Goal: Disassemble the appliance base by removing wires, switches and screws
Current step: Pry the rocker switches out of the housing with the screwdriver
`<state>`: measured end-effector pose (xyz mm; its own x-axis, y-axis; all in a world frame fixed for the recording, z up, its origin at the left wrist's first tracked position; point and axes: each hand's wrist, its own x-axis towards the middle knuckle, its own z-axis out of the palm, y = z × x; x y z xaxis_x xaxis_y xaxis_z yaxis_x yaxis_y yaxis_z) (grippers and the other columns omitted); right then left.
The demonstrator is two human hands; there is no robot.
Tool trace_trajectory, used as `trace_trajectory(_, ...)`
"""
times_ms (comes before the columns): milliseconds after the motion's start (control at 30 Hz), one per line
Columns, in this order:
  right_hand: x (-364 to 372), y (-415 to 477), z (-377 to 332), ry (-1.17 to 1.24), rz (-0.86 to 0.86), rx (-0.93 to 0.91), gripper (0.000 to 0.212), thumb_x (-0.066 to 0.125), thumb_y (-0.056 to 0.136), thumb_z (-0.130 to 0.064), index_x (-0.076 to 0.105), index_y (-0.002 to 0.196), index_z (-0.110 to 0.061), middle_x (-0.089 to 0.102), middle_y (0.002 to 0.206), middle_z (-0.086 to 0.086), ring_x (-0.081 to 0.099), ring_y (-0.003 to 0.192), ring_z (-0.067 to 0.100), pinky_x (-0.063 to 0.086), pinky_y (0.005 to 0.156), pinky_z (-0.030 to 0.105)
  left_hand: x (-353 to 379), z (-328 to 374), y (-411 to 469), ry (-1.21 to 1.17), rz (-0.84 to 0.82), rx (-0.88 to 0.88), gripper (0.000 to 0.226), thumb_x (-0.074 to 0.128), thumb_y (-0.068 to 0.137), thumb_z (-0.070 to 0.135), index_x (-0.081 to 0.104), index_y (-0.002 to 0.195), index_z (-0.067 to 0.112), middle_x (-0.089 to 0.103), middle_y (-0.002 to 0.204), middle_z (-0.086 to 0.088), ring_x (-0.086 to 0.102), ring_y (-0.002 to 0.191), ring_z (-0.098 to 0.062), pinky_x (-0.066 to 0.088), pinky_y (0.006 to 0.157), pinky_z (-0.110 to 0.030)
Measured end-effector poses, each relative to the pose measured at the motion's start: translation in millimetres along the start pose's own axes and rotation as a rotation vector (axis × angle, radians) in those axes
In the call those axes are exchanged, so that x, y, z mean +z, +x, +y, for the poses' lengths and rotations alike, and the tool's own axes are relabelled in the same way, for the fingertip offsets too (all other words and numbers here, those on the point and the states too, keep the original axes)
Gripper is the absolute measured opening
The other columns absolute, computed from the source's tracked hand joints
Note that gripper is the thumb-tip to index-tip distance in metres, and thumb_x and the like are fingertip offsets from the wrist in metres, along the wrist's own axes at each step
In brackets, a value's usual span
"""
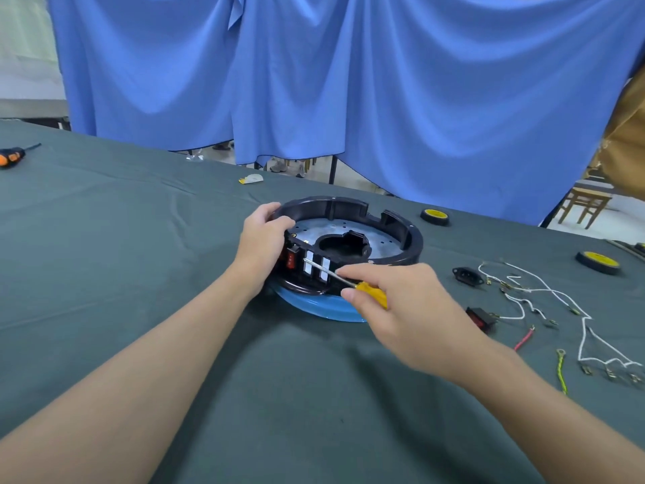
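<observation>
Dark-green cloth is covering the desk [139, 239]; left hand [260, 235] is curling over the left rim of the appliance base [401, 235], sitting mid-desk; red switch [290, 260] is sitting in its near wall, just beside that hand; screwdriver [328, 271] is slanting lower-right to upper-left, tip pointing beside the switch; right hand [401, 302] is pinching its yellow handle.

Lit brightly and evenly from above. Threw soft, faint shadows onto the table [139, 211]; left a dull sheen on the appliance base [384, 239]. Bowed at the edges; softened slightly toward the curtain [384, 82].
</observation>
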<state>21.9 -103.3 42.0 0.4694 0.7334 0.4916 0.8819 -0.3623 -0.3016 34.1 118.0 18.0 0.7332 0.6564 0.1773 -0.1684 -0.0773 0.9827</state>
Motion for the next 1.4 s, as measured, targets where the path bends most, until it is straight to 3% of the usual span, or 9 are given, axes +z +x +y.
trace_trajectory(100, -1, 0, -1, -0.044, 0.045, -0.031, 0.019, 0.054, 0.091, -0.029, 0.064, 0.103, -0.019, 0.07, 0.081, 0.002, 0.058, 0.072, 0.016, 0.051, 0.068, 0.039, 1, 0, -1, 0.026, 0.012, -0.001, 0.029, 0.056, 0.085, 0.013, 0.065, 0.111, 0.021, 0.069, 0.104, 0.004, 0.063, 0.099, -0.02, 0.047, 0.099, -0.042)
trace_trajectory(200, -17, 7, 5, -0.061, 0.111, -0.002, 0.016, 0.06, 0.09, -0.031, 0.066, 0.104, -0.028, 0.065, 0.065, -0.013, 0.053, 0.064, 0.007, 0.045, 0.055, 0.025, 0, 1, -3, 0.033, -0.008, 0.014, 0.024, 0.054, 0.082, 0.012, 0.069, 0.094, 0.025, 0.07, 0.09, 0.006, 0.062, 0.086, -0.019, 0.049, 0.092, -0.042)
trace_trajectory(233, -25, 11, 8, -0.054, 0.101, 0.032, 0.016, 0.063, 0.09, -0.031, 0.07, 0.104, -0.033, 0.06, 0.058, -0.021, 0.052, 0.061, 0.001, 0.038, 0.054, 0.015, 0, 2, -3, 0.025, -0.017, 0.009, 0.023, 0.054, 0.081, 0.01, 0.069, 0.09, 0.026, 0.07, 0.086, 0.006, 0.062, 0.082, -0.019, 0.05, 0.088, -0.04)
trace_trajectory(300, -41, 20, 16, -0.061, 0.025, 0.077, 0.018, 0.065, 0.089, -0.034, 0.072, 0.105, -0.037, 0.054, 0.055, -0.03, 0.051, 0.061, -0.003, 0.037, 0.057, 0.011, -2, 2, -3, -0.018, -0.056, -0.01, 0.025, 0.055, 0.081, 0.007, 0.071, 0.088, 0.024, 0.07, 0.078, 0.007, 0.062, 0.073, -0.016, 0.051, 0.078, -0.035)
trace_trajectory(433, -56, 40, 25, -0.154, -0.04, 0.105, 0.018, 0.056, 0.091, -0.04, 0.07, 0.102, -0.038, 0.059, 0.067, -0.024, 0.049, 0.068, 0.007, 0.047, 0.075, 0.038, -5, 5, -4, -0.044, -0.149, -0.049, 0.03, 0.058, 0.083, 0.004, 0.074, 0.089, 0.029, 0.073, 0.079, 0.007, 0.067, 0.07, -0.009, 0.051, 0.069, -0.023)
trace_trajectory(600, -35, 67, 29, -0.29, -0.119, 0.092, 0.024, 0.046, 0.1, -0.033, 0.066, 0.109, -0.043, 0.054, 0.088, -0.016, 0.039, 0.094, 0.016, 0.035, 0.091, 0.046, -8, 8, -1, -0.075, -0.161, -0.113, 0.038, 0.06, 0.081, 0.006, 0.07, 0.115, 0.02, 0.074, 0.104, -0.009, 0.069, 0.093, -0.025, 0.052, 0.095, -0.041)
trace_trajectory(733, -11, 71, 27, -0.209, -0.158, 0.043, 0.027, 0.045, 0.101, -0.031, 0.066, 0.114, -0.041, 0.059, 0.098, -0.008, 0.039, 0.096, 0.019, 0.036, 0.094, 0.049, -7, 7, -2, -0.106, -0.154, -0.134, 0.039, 0.061, 0.081, 0.007, 0.069, 0.118, 0.017, 0.072, 0.109, -0.012, 0.067, 0.104, -0.034, 0.048, 0.1, -0.048)
trace_trajectory(1033, -4, 70, 37, -0.144, -0.092, 0.105, 0.028, 0.047, 0.1, -0.023, 0.071, 0.104, -0.037, 0.055, 0.076, -0.016, 0.035, 0.09, 0.019, 0.035, 0.093, 0.049, -5, 3, -2, -0.119, -0.141, -0.126, 0.037, 0.059, 0.084, 0.008, 0.069, 0.118, 0.018, 0.072, 0.109, -0.012, 0.066, 0.104, -0.036, 0.048, 0.1, -0.047)
trace_trajectory(1400, -4, 73, 32, -0.164, -0.164, 0.117, 0.032, 0.044, 0.102, -0.023, 0.069, 0.109, -0.042, 0.052, 0.077, -0.014, 0.032, 0.093, 0.02, 0.031, 0.093, 0.044, -2, 3, -4, -0.085, -0.158, -0.084, 0.035, 0.053, 0.088, 0.012, 0.068, 0.117, 0.024, 0.074, 0.104, -0.003, 0.069, 0.097, -0.023, 0.052, 0.091, -0.036)
